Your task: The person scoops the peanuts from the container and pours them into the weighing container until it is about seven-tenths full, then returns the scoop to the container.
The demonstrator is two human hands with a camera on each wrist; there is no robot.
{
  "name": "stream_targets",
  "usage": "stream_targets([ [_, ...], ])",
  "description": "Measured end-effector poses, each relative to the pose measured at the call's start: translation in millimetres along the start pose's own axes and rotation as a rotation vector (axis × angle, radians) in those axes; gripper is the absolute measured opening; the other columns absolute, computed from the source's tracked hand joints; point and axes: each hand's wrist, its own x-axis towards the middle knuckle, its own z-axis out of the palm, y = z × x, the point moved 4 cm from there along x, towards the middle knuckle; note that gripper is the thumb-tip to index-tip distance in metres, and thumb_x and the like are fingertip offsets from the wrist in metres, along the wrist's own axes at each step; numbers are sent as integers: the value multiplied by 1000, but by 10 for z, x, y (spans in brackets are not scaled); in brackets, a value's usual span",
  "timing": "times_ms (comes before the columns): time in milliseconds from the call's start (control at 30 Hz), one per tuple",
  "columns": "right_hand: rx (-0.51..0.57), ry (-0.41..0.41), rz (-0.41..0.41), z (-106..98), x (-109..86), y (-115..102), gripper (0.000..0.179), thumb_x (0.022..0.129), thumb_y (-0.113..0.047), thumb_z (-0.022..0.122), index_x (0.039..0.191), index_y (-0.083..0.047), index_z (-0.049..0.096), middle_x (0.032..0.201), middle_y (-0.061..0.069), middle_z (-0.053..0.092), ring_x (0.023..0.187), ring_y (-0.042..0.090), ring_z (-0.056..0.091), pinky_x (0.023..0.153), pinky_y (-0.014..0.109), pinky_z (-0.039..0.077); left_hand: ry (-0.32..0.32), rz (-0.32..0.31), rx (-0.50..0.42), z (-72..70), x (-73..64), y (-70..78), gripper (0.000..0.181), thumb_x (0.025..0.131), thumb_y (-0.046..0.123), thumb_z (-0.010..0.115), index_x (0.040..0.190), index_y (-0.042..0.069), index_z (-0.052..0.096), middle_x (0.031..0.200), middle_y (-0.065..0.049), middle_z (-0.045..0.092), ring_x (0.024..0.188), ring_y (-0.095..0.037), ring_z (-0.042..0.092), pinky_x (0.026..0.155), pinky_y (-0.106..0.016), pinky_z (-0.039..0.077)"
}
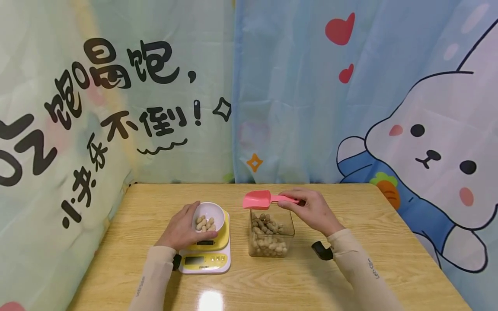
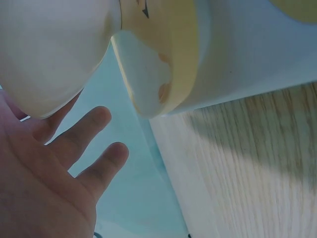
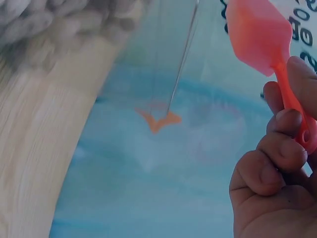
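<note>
My left hand (image 1: 180, 230) holds a small white bowl (image 1: 215, 211) by its side, thumb along the near rim; its other fingers (image 2: 81, 134) are spread at the bowl's far side. Several peanuts in their shells (image 1: 205, 224) lie in the bowl, which overlaps the yellow-and-white kitchen scale (image 1: 222, 268). My right hand (image 1: 313, 211) pinches the handle of a pink scoop (image 1: 257, 200) between thumb and fingers. The scoop hangs above the back rim of a clear plastic container (image 1: 288, 222) partly filled with peanuts in their shells (image 1: 268, 248). In the right wrist view the scoop's underside shows.
The scale and container stand side by side on a wooden table (image 1: 272, 285). A printed curtain (image 1: 280, 108) hangs along the table's back edge and sides. A black camera mount (image 1: 322, 250) sticks out from my right wrist, low over the table.
</note>
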Motion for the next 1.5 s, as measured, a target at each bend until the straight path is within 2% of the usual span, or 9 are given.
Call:
stream_targets([
  [133, -32, 13, 13, -167, -113, 92, 30, 92, -30, 76, 118, -14, 77, 106, 1, 71, 71, 17, 55, 60, 28, 47, -1, -9, -19, 26, -19, -6, 117, 69, 72, 80, 158, 12, 34, 150, -14, 46, 129, -34, 51, 104, -53, 45],
  [333, -127, -124, -13, -321, -216, 138, 26, 94, -34, 74, 113, -18, 78, 83, -9, 61, 68, 14, 50, 59, 27, 44, -5, -5, -24, -10, -29, 0, 117, 69, 72, 80, 158, 11, 34, 151, -15, 45, 130, -36, 49, 104, -55, 44],
  [500, -177, -187, -5, -355, -234, 144, 27, 94, -35, 74, 114, -17, 78, 79, -10, 59, 66, 11, 49, 58, 27, 44, -1, -7, -24, 13, -17, 0, 117, 70, 73, 79, 159, 13, 33, 153, -15, 43, 133, -35, 48, 105, -55, 43],
  [633, -199, -230, -19, -327, -173, 113, 23, 93, -30, 75, 111, -17, 79, 77, -11, 57, 64, 10, 49, 57, 27, 44, 4, -9, -26, -1, 5, -9, 117, 70, 73, 79, 159, 12, 32, 154, -15, 42, 134, -36, 47, 106, -56, 42],
  [900, -250, -312, -115, -192, -63, 65, 14, 92, -26, 77, 104, -19, 81, 73, -13, 54, 62, 6, 44, 55, 25, 41, 15, -14, -27, -14, 11, -14, 116, 69, 71, 80, 158, 13, 34, 153, -14, 44, 133, -35, 48, 106, -55, 43],
  [1067, -242, -340, -119, -78, -101, 97, 14, 91, -23, 78, 103, -17, 81, 72, -13, 53, 60, 4, 42, 53, 23, 40, 5, -14, -13, 13, 8, -40, 118, 68, 74, 79, 158, 12, 34, 152, -15, 45, 132, -36, 48, 106, -56, 42],
  [1200, -222, -343, -97, -30, -132, 116, 16, 92, -23, 77, 106, -16, 80, 72, -12, 52, 59, 5, 41, 52, 23, 39, 9, 6, 18, 3, 10, -36, 122, 67, 78, 76, 159, 12, 32, 154, -16, 42, 138, -39, 42, 112, -57, 34],
  [1333, -227, -329, -97, -33, -127, 120, 16, 91, -23, 77, 106, -16, 80, 71, -12, 52, 58, 5, 41, 52, 23, 38, 33, 74, 48, -75, 39, 100, 126, 67, 82, 72, 161, 11, 26, 158, -17, 37, 144, -37, 35, 120, -55, 21],
  [1500, -236, -328, -109, -38, -117, 125, 17, 91, -24, 78, 107, -16, 80, 72, -12, 52, 59, 4, 41, 53, 23, 39, 12, 187, 98, -120, 135, 459, 126, 71, 82, 68, 162, 9, 21, 162, -15, 32, 149, -32, 28, 123, -51, 13],
])
